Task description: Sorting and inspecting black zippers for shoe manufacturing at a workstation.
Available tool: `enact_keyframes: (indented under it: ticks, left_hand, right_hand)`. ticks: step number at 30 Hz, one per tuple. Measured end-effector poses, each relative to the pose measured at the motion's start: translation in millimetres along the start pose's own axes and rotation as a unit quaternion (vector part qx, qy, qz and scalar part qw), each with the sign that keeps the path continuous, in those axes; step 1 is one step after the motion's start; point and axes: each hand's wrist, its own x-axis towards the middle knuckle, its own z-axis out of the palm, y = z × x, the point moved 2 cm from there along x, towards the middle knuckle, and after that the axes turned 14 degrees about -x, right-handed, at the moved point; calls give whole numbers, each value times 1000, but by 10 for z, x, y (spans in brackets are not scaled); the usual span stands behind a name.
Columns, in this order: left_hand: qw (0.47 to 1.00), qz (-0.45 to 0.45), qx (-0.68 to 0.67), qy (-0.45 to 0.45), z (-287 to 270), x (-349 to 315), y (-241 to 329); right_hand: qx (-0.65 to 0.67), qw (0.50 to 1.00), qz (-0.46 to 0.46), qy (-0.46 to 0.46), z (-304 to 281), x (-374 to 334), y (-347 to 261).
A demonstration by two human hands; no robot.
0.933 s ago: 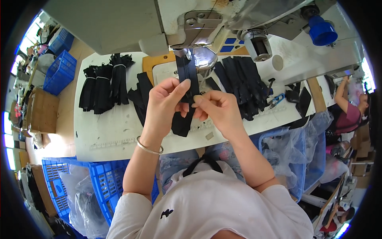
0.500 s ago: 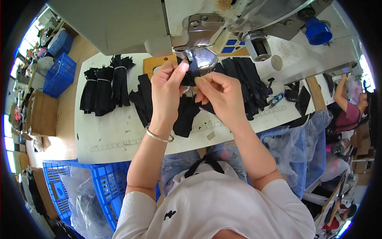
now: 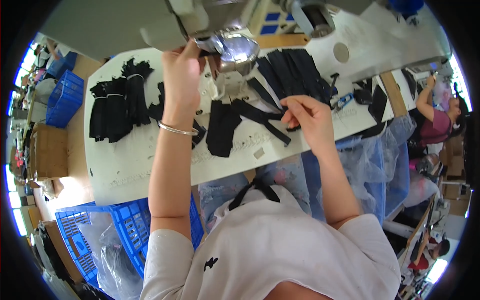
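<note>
My left hand (image 3: pixel 181 80) is raised to the sewing machine (image 3: pixel 220 20), its bent fingers beside the shiny metal guard (image 3: pixel 239 52). A bit of dark material shows near those fingertips, but what they grip is hidden. My right hand (image 3: pixel 312 120) hovers over the table, to the right of the machine head, thumb and forefinger pinched together. Its fingertips are close to the end of a black strip (image 3: pixel 264 93); whether they hold it is unclear. More black strips (image 3: pixel 260 117) lie crossed below, beside a folded black piece (image 3: pixel 221 129).
Tied black bundles (image 3: pixel 112 107) lie at the left of the table (image 3: pixel 135 175). Black strips (image 3: pixel 292 72) are fanned out at the right, near blue-handled snips (image 3: pixel 344 100). A blue crate (image 3: pixel 125 225) stands at lower left, and a plastic-lined blue bin (image 3: pixel 372 175) at right. Other people work at far right.
My hands were together at the needle area with black material between them. Now they are apart: the left farther up and left, the right moved right. The view has shifted somewhat.
</note>
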Motion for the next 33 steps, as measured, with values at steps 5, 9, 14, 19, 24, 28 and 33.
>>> enact_keyframes:
  ticks: [5, 9, 14, 19, 24, 28, 33]
  left_hand:
    - [999, 39, -23, 15, -84, -56, 119]
    - [992, 32, 69, 97, -451, -311, 331]
    - [923, -9, 376, 78, -1231, -851, 105]
    - [836, -12, 545, 67, -1243, -988, -64]
    - [852, 180, 480, -106, -138, -1207, -123]
    - [933, 3, 204, -296, 395, -1053, -672]
    - [817, 170, 405, -374, 291, -1115, -1267]
  right_hand:
    - [-420, 883, -209, 23, 114, -20, 230]
    - [-542, 790, -280, 61, 334, -53, 249]
    - [-480, 842, -246, 31, 340, 26, 245]
    - [-213, 965, -154, 24, 172, 156, 214]
    - [-74, 986, -141, 52, 53, 254, 261]
    - [65, 983, -164, 49, 53, 274, 294]
    - [129, 958, -209, 150, -261, 201, 166]
